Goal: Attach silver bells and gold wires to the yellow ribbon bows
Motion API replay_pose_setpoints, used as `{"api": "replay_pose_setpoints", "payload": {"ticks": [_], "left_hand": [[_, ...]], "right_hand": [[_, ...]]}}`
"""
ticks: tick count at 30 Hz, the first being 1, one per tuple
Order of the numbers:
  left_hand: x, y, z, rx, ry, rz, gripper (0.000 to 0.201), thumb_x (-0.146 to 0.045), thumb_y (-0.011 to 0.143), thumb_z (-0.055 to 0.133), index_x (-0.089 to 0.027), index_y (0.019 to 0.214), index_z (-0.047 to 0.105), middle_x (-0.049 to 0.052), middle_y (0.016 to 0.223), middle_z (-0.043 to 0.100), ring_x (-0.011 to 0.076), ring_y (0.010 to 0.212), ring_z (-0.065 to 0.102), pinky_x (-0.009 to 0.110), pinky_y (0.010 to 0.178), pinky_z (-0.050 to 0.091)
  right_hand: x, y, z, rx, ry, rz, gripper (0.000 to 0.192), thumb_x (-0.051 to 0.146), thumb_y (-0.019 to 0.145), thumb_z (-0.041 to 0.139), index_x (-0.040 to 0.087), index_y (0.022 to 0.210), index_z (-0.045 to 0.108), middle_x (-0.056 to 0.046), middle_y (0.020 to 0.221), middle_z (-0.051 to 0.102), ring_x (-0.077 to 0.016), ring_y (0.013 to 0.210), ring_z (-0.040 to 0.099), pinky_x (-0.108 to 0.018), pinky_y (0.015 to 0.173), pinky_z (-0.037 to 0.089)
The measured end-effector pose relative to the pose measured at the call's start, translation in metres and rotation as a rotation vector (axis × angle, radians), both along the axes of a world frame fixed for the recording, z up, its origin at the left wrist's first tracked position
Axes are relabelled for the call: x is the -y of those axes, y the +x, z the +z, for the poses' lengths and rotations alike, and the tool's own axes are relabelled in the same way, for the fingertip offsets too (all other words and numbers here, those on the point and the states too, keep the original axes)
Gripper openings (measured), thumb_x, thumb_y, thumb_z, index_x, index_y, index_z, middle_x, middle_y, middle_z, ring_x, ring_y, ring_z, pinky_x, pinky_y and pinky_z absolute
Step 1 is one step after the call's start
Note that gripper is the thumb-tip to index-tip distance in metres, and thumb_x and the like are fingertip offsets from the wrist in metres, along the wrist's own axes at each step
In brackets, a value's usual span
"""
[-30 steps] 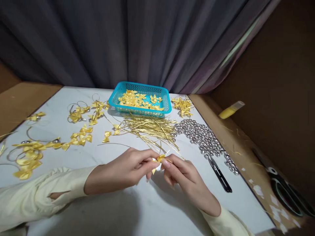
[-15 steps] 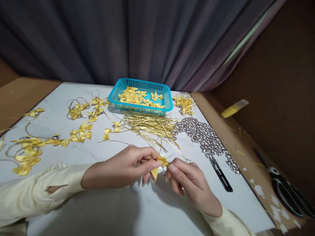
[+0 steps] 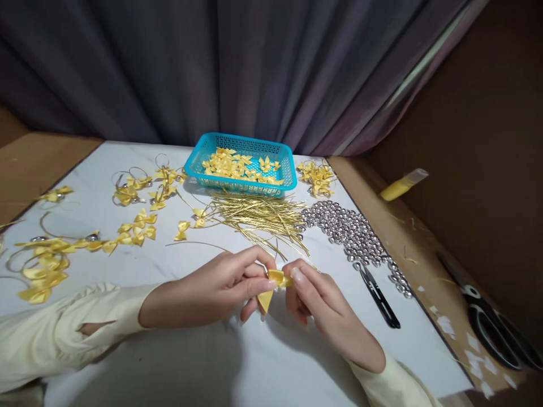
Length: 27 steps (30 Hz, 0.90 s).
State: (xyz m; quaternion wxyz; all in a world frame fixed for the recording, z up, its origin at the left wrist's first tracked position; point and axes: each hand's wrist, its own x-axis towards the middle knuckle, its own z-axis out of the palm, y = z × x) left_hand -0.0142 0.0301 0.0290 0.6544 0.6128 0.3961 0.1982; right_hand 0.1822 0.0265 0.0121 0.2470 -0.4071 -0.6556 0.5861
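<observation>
Between my two hands, a little above the white table top (image 3: pixel 203 362), is a yellow ribbon bow (image 3: pixel 276 277). My left hand (image 3: pixel 231 285) pinches its left side between thumb and fingers, and one pointed tail hangs below the thumb. The bow's right loop is gripped by the thumb and forefinger of my right hand (image 3: pixel 320 302). My fingers partly hide the bow's middle. Just beyond my hands lies a bundle of gold wire ties (image 3: pixel 263 215). Silver bells (image 3: pixel 343 229) are heaped to its right.
A blue basket (image 3: pixel 294 182) of yellow bows stands at the back. More bows (image 3: pixel 46 268) with wires and bells lie at left, others (image 3: pixel 317 178) at back right. Thread snips (image 3: pixel 379 297) lie right of my right hand. Large scissors (image 3: pixel 492 328) and a yellow tube (image 3: pixel 403 185) are farther right.
My right hand has shifted slightly up and left, and its fingers now grip the bow's right loop more closely. The thin wire end and silver bit by the bow are now mostly hidden.
</observation>
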Motion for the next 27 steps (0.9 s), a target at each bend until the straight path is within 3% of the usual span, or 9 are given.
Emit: {"api": "replay_pose_setpoints", "payload": {"ticks": [8, 11, 15, 17, 21, 27], "left_hand": [[0.002, 0.001, -0.007, 0.257, -0.076, 0.005, 0.007, -0.027, 0.092, 0.041, -0.020, 0.091, 0.039, -0.004, 0.068, 0.054, 0.0076, 0.056, 0.051, 0.020, 0.055, 0.039], [0.002, -0.001, -0.011, 0.285, 0.039, -0.006, 0.009, -0.027, 0.091, 0.043, -0.019, 0.087, 0.040, -0.002, 0.070, 0.055, 0.0088, 0.058, 0.053, 0.021, 0.055, 0.043], [0.003, -0.005, -0.015, 0.234, 0.299, -0.016, 0.002, -0.019, 0.091, 0.042, -0.018, 0.092, 0.043, 0.001, 0.077, 0.056, 0.0094, 0.061, 0.056, 0.022, 0.058, 0.046], [0.002, -0.007, -0.015, 0.193, 0.430, -0.066, 0.009, -0.014, 0.091, 0.041, -0.018, 0.098, 0.044, 0.003, 0.082, 0.059, 0.0111, 0.067, 0.059, 0.024, 0.063, 0.048], [-0.002, -0.009, -0.010, 0.097, 0.532, -0.190, 0.014, -0.017, 0.092, 0.038, -0.020, 0.093, 0.051, 0.007, 0.081, 0.066, 0.0153, 0.075, 0.061, 0.027, 0.068, 0.048], [-0.002, -0.009, -0.009, 0.050, 0.472, -0.246, 0.031, -0.033, 0.095, 0.031, -0.021, 0.091, 0.059, 0.009, 0.084, 0.068, 0.0156, 0.073, 0.061, 0.027, 0.069, 0.049]], "right_hand": [[0.005, 0.002, 0.000, -0.096, 0.004, 0.092, 0.028, 0.033, 0.096, 0.030, 0.018, 0.079, 0.046, 0.006, 0.050, 0.043, -0.0060, 0.044, 0.037, -0.018, 0.045, 0.032], [0.008, 0.001, 0.002, -0.076, 0.157, 0.099, 0.025, 0.026, 0.096, 0.027, 0.018, 0.081, 0.046, 0.006, 0.051, 0.044, -0.0070, 0.044, 0.040, -0.019, 0.047, 0.035], [0.010, 0.000, 0.003, 0.028, 0.521, 0.096, 0.022, 0.013, 0.092, 0.029, 0.018, 0.083, 0.049, 0.003, 0.057, 0.045, -0.0089, 0.047, 0.041, -0.021, 0.048, 0.035], [0.010, 0.001, 0.001, 0.031, 0.664, 0.111, 0.020, 0.010, 0.090, 0.030, 0.019, 0.085, 0.048, 0.002, 0.060, 0.048, -0.0096, 0.048, 0.041, -0.021, 0.048, 0.036], [0.008, 0.002, -0.002, 0.017, 0.725, 0.133, 0.016, 0.012, 0.089, 0.032, 0.019, 0.084, 0.046, 0.002, 0.060, 0.052, -0.0095, 0.047, 0.041, -0.021, 0.046, 0.036], [0.009, 0.002, -0.004, 0.069, 0.781, 0.101, 0.018, 0.011, 0.090, 0.032, 0.018, 0.082, 0.046, 0.002, 0.059, 0.050, -0.0097, 0.047, 0.041, -0.021, 0.046, 0.036]]}}
